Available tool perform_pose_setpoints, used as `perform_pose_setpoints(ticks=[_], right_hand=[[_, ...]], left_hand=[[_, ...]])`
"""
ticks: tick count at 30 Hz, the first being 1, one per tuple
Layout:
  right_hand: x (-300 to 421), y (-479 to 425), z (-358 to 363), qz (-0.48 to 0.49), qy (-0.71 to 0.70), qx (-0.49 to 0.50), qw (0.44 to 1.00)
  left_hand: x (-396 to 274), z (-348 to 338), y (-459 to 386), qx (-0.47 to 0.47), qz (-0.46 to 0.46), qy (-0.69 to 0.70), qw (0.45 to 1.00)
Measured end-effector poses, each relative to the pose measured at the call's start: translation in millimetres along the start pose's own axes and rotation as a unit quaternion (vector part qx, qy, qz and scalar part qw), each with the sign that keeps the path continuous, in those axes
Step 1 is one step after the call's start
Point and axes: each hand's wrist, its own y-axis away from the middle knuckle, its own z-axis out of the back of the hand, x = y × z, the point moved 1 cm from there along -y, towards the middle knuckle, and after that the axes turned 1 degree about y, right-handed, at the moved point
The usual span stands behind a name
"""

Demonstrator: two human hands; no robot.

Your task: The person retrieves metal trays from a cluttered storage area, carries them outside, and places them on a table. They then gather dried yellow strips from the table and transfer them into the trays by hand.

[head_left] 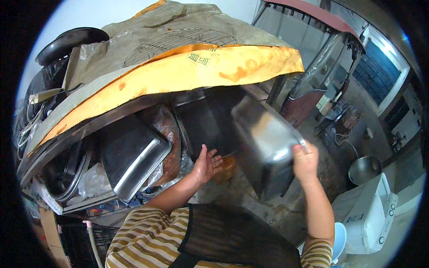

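Note:
My right hand [306,159] grips the rim of a deep stainless steel pan [268,129], which is tilted and blurred by motion. Its shiny side faces up and left, and its lower part is in shadow. Palm turned up and fingers apart, my left hand [207,164] holds nothing. Just beyond that hand stand dark flat trays [207,124] on the shelf under the table. Another steel pan [144,167] rests tilted on the shelf to the left, beside a clear plastic bag [171,154] with something reddish-brown inside.
A yellow sheet [214,65] hangs over the table's front edge, and a round wire rack [181,42] lies on top. A black pan [72,45] sits at the back left. On the floor at right are a white twin-tub washing machine [365,214] and a metal pot [365,170].

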Motion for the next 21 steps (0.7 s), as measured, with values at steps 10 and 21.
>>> perform_pose_setpoints(ticks=[10,21], right_hand=[[-8,-13,-121,0.305,0.277,0.287,0.865],[-115,-30,-210,0.34,0.241,0.284,0.863]], left_hand=[[-12,37,-37,0.148,-0.029,0.172,0.973],[22,189,-104,-0.262,-0.158,-0.057,0.95]])
